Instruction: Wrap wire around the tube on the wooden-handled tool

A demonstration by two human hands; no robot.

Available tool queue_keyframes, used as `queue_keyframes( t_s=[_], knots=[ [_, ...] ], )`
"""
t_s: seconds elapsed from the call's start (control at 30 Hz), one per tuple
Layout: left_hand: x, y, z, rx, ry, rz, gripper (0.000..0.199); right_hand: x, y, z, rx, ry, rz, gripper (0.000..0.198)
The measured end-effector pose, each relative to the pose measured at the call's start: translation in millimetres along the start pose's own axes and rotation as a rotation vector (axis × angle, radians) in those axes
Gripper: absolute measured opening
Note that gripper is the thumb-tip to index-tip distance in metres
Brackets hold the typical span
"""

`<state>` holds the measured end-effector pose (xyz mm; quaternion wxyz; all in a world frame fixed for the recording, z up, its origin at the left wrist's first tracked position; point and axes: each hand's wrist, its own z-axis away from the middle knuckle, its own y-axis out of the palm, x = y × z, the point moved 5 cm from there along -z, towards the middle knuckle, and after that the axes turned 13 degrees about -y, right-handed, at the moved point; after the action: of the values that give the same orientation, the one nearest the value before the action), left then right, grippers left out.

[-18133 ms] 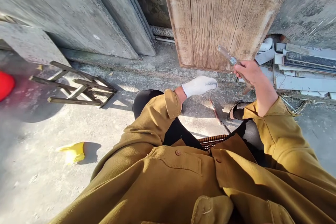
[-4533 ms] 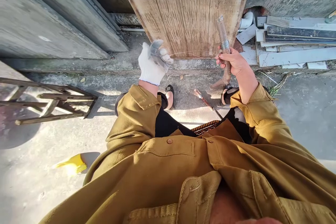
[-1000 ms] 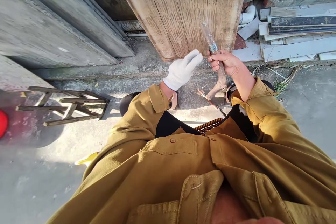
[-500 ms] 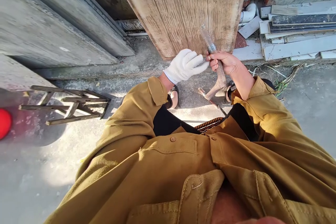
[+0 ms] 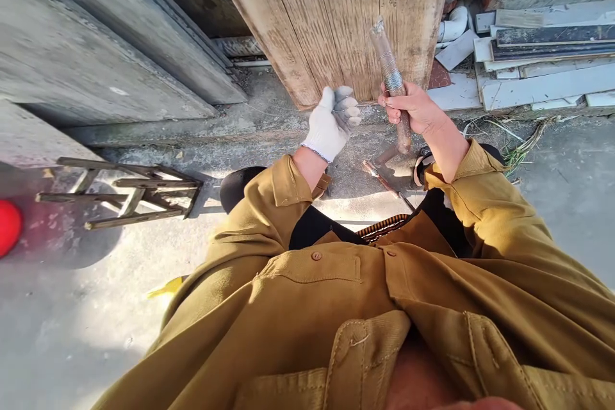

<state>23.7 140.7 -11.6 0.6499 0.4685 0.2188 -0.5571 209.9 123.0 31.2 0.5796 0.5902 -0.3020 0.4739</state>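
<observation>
An outdoor yard beside a rough concrete building is showing here, sunlight falling across a bare concrete ground [image 5: 72, 333]. A weathered wooden door [image 5: 336, 19] is standing just beyond the person's fingertips. Offcut slabs and strips [image 5: 538, 64] and a white pipe bend [image 5: 451, 22] are lying stacked against the wall, off beyond the right fingers. A wooden frame [image 5: 129, 192] is lying well left of the gloved fingers.
</observation>
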Motion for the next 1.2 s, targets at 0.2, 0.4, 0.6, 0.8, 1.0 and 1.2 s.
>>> queue_keyframes(
  t_s=[0.2, 0.4, 0.6, 0.8, 1.0, 1.2],
  knots=[
    [14.5, 5.4, 18.5, -0.015, -0.288, 0.236, 0.074, -4.7, -3.4, -3.6, -0.06, 0.005, 0.023, 0.047],
    [3.8, 1.6, 33.3, 0.051, -0.11, 0.249, 0.055, -15.3, -9.4, -6.0, -0.146, 0.094, 0.081, 0.038],
    [-10.5, -8.6, 29.4, 0.017, 0.281, -0.062, 0.05, -20.0, -8.6, -5.6, -0.144, 0.127, 0.096, 0.039],
    [-11.2, -16.6, 16.0, -0.076, 0.7, -0.768, 0.058, -18.6, -5.9, -3.7, -0.122, 0.155, 0.0, 0.031],
    [-4.7, -10.9, 11.6, -0.209, 0.833, -1.268, 0.049, -20.1, -4.1, -1.9, -0.099, 0.198, -0.082, 0.024],
    [-13.9, -1.2, 10.4, -0.105, 0.618, -1.374, 0.018, -23.0, -7.7, -6.3, -0.124, 0.132, 0.072, 0.039]
  ],
)
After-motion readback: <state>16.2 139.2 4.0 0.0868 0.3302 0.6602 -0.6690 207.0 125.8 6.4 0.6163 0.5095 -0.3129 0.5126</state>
